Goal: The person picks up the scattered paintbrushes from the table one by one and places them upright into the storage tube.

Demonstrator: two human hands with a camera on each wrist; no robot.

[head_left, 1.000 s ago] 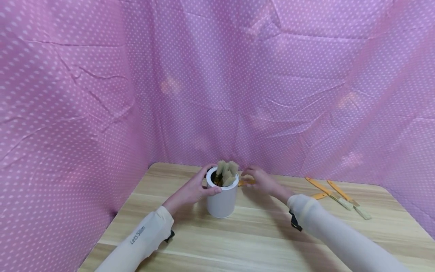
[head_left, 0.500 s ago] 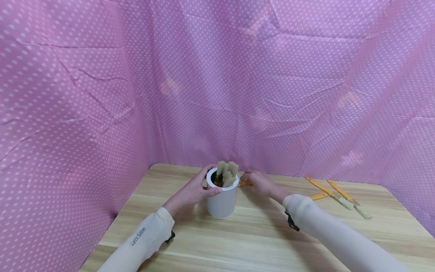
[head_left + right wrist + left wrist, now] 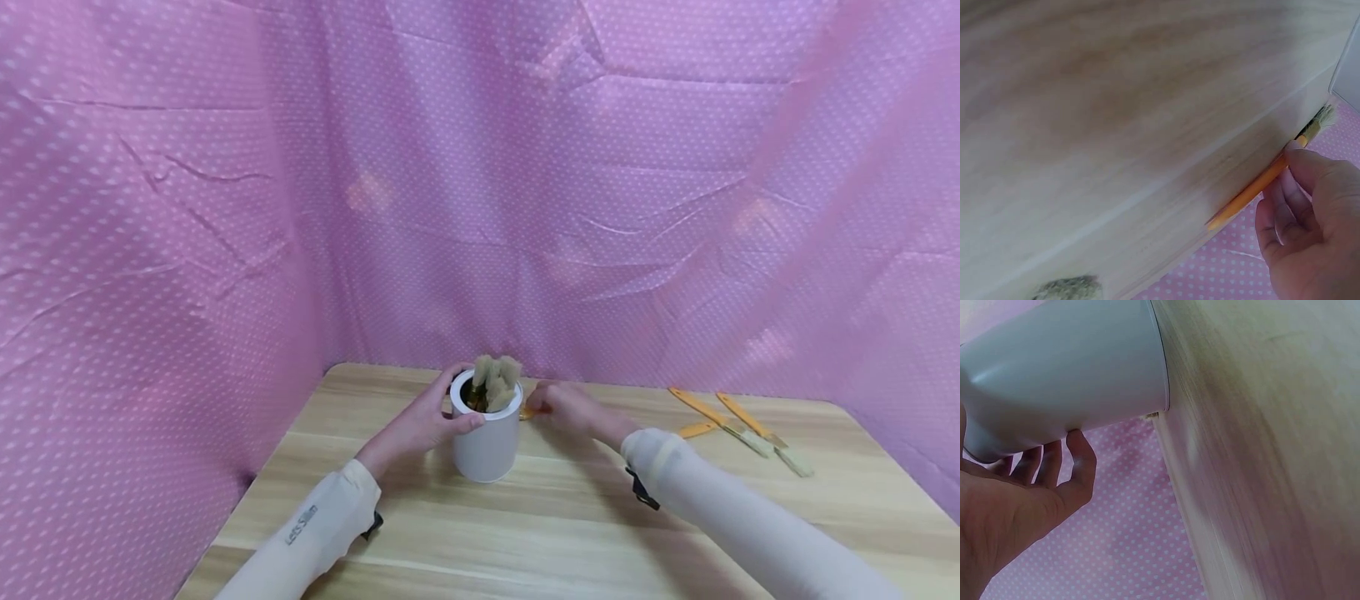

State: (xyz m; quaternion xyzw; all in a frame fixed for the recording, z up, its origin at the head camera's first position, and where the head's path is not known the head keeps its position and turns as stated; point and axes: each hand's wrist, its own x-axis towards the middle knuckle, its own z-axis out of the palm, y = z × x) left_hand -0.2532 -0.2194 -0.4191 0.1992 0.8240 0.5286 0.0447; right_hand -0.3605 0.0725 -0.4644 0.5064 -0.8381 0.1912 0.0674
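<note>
A white can (image 3: pixel 486 454) stands upright on the table, with several paintbrushes inside, their pale bristles (image 3: pixel 501 385) sticking up above the rim. My left hand (image 3: pixel 427 421) grips it from the left, fingers round the far side and thumb near the rim. In the left wrist view, fingertips touch the can's grey-white wall (image 3: pixel 1079 369). To the right of the can, my right hand (image 3: pixel 573 410) pinches a paintbrush (image 3: pixel 1254 189) by its orange handle. That brush lies along the table, its bristles pointing toward the can, partly hidden behind it in the head view.
More orange-handled paintbrushes (image 3: pixel 742 421) lie crossed on the table's right side. The wooden table (image 3: pixel 450 542) has its back edge just beyond both hands. Pink dotted cloth (image 3: pixel 465 208) hangs behind and to the left.
My right hand has moved slightly left and closed its fingers on the orange paintbrush handle. The left hand keeps holding the can in place. The head view has shifted a little.
</note>
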